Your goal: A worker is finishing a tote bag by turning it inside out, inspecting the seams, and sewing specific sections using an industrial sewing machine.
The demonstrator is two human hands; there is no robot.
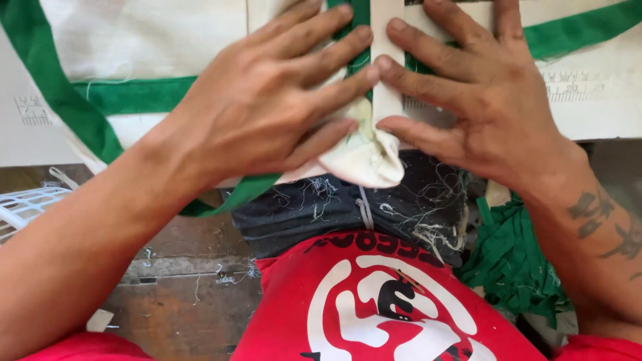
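While your left hand (267, 100) and right hand (475, 93) lie flat, fingers spread, they press the cream cloth (368, 157) together; green trim (134, 95) runs alongside. Green strips (515, 257) pile by your right wrist.

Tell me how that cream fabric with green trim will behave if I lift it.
The cream fabric is probably floppy: its end bunches and droops off the table edge under the left hand and right hand. It looks light, not fragile. The green trim may twist.
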